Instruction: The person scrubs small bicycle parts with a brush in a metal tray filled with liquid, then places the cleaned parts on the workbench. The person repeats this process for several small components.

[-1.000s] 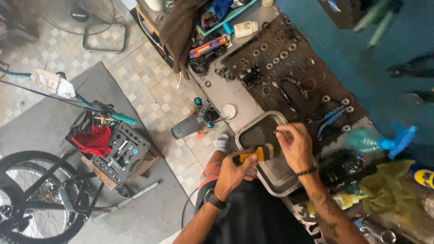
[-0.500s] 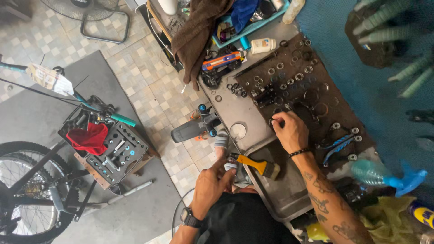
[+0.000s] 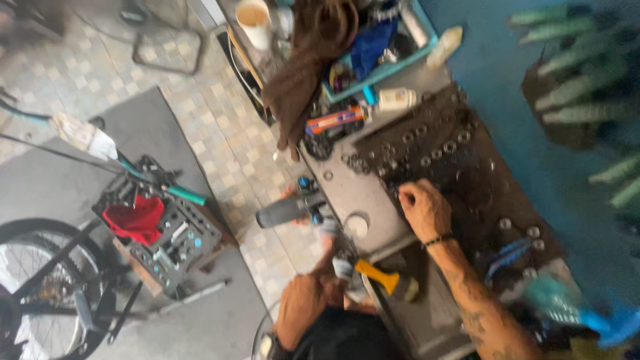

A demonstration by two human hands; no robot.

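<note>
Grey tabletop [image 3: 363,193] carries a dark mat [image 3: 460,173] strewn with ring-shaped parts [image 3: 427,160]. My right hand [image 3: 425,210] rests there, fingers curled; its pinch I cannot tell. My left hand [image 3: 303,303] grips a yellow-handled brush [image 3: 380,279] at the near edge.

Right hand's [image 3: 424,210] pinched item too blurred; bicycle wheel [image 3: 40,293] cut off.

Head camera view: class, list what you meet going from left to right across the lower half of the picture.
Bicycle wheel → red cloth on the open tool case → left hand → yellow-handled tool → right hand → blue-handled pliers.
</note>
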